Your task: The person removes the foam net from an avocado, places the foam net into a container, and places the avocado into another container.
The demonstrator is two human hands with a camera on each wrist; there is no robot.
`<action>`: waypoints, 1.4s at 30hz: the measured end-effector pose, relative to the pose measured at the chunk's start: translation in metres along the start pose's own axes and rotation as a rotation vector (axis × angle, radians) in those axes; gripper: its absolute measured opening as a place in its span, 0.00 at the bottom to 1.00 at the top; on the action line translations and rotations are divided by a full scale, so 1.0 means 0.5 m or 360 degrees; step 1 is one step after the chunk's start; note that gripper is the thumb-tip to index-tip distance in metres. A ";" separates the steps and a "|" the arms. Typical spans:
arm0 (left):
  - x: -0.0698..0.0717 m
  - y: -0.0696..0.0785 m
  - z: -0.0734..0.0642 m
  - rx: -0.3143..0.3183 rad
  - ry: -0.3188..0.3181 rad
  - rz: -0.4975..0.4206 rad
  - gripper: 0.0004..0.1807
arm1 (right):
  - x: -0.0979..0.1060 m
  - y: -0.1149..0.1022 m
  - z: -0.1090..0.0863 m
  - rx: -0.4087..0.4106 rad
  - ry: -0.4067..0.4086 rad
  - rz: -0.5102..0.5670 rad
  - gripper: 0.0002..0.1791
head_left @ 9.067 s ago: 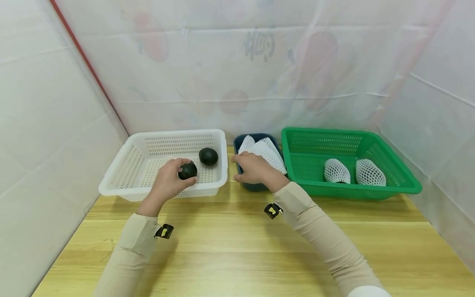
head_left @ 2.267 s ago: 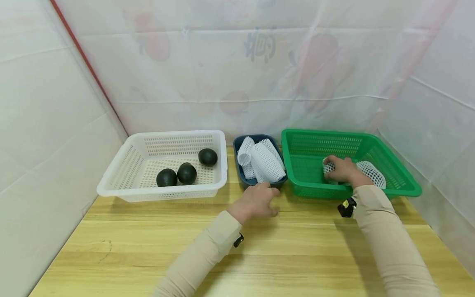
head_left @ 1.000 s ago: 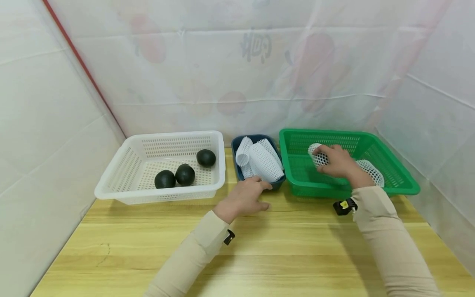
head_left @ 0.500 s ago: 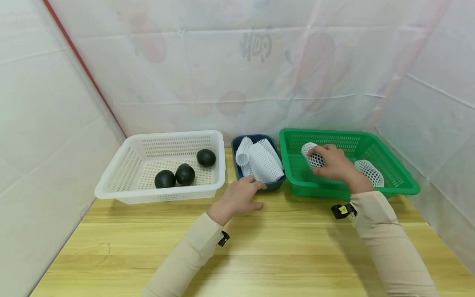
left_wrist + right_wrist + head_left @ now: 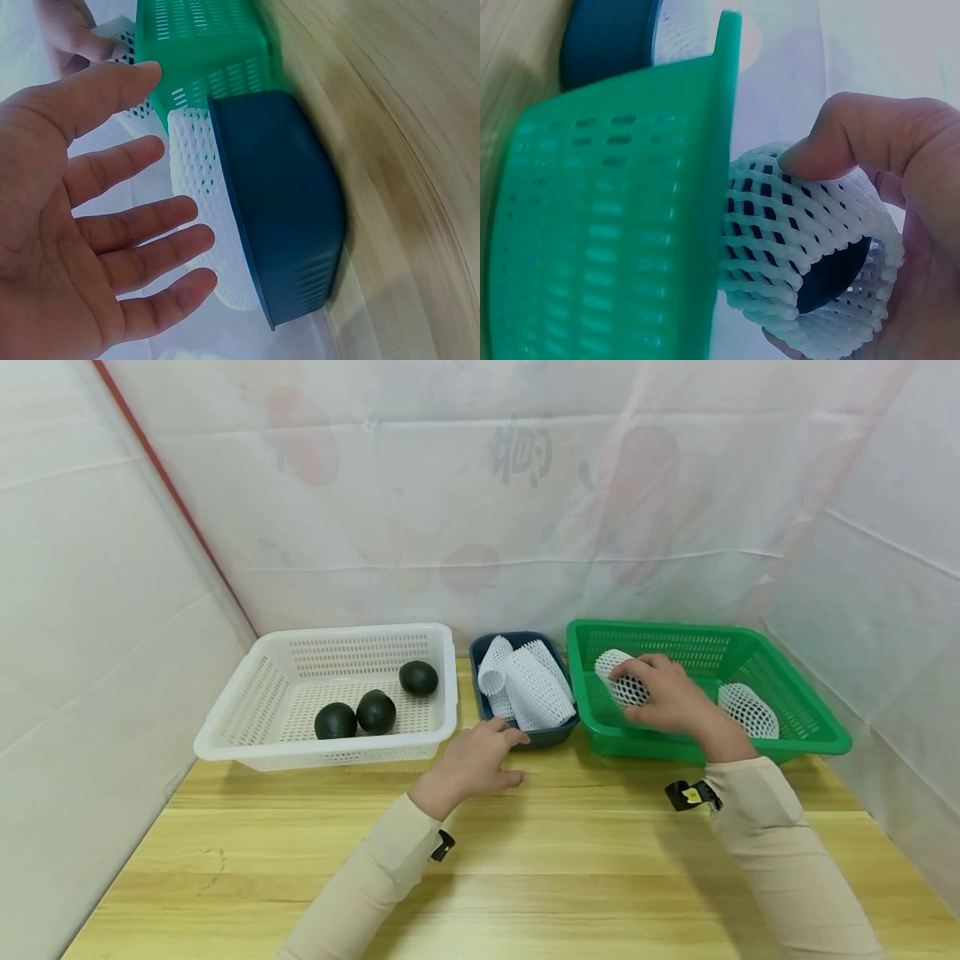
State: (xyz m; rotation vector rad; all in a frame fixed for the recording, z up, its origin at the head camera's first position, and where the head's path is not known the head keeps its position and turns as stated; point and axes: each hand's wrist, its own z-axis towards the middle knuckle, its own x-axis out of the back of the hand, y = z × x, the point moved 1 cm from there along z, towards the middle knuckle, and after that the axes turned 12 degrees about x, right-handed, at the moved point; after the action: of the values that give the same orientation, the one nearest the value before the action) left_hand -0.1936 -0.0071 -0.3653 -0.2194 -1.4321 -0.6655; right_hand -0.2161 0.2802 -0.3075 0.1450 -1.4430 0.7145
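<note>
My right hand (image 5: 667, 697) holds an avocado in a white foam net (image 5: 624, 681) over the left part of the green basket (image 5: 813, 745). The right wrist view shows my thumb pressed on the foam net (image 5: 769, 202), with dark avocado skin (image 5: 838, 274) visible at its open end. A second netted avocado (image 5: 747, 710) lies in the basket's right side. My left hand (image 5: 471, 764) hovers with fingers spread and nothing in them, in front of the dark blue box (image 5: 551, 737). Several white foam nets (image 5: 536, 689) lie in that box.
At left stands a white basket (image 5: 318, 752) with three bare avocados (image 5: 376, 712) in it. The three containers stand in a row along the back of the wooden table (image 5: 525, 877), before a white curtain (image 5: 465, 485).
My left hand has let go of an avocado in the white basket and moved right, then drifted slightly back left. My right hand has lifted a netted avocado and carried it left.
</note>
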 end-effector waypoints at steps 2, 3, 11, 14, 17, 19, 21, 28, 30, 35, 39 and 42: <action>-0.001 -0.003 -0.003 0.0000 0.0005 0.0000 0.25 | -0.002 -0.006 0.000 0.0031 0.0008 -0.0002 0.24; -0.002 -0.004 -0.004 -0.0003 0.0007 -0.0005 0.25 | -0.003 -0.009 0.000 0.0043 0.0008 -0.0004 0.23; -0.002 -0.013 -0.012 0.0004 0.0019 -0.0031 0.24 | -0.006 -0.030 0.002 0.0107 0.0010 -0.0029 0.23; 0.000 -0.015 -0.016 0.0015 0.0019 -0.0053 0.24 | -0.008 -0.038 0.003 0.0126 0.0005 -0.0035 0.23; 0.000 -0.018 -0.021 0.0020 0.0021 -0.0086 0.23 | -0.011 -0.045 0.004 0.0149 0.0000 -0.0029 0.23; -0.001 -0.020 -0.022 0.0018 0.0025 -0.0098 0.23 | -0.013 -0.049 0.004 0.0162 0.0001 -0.0026 0.23; -0.001 -0.023 -0.024 0.0012 0.0031 -0.0108 0.23 | -0.014 -0.053 0.005 0.0186 0.0013 -0.0030 0.23; -0.003 -0.031 -0.031 0.0001 0.0041 -0.0102 0.22 | -0.014 -0.072 0.006 0.0245 0.0053 -0.0032 0.24; -0.004 -0.034 -0.032 0.0007 0.0024 -0.0117 0.23 | -0.016 -0.077 0.008 0.0259 0.0058 -0.0027 0.24; 0.000 -0.042 -0.032 0.0049 -0.0047 -0.0226 0.24 | -0.023 -0.089 0.009 0.0291 0.0061 -0.0012 0.24; 0.006 -0.047 -0.031 0.0060 -0.0083 -0.0282 0.24 | -0.027 -0.100 0.011 0.0330 0.0081 -0.0031 0.24; 0.007 -0.050 -0.029 0.0056 -0.0092 -0.0285 0.24 | -0.029 -0.108 0.013 0.0372 0.0099 -0.0047 0.25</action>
State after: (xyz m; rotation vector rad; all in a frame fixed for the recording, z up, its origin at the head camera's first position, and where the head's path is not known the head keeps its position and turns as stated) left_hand -0.1950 -0.0355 -0.3702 -0.0835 -1.5297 -0.7845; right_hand -0.1927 0.2292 -0.3025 0.3217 -1.2931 0.8553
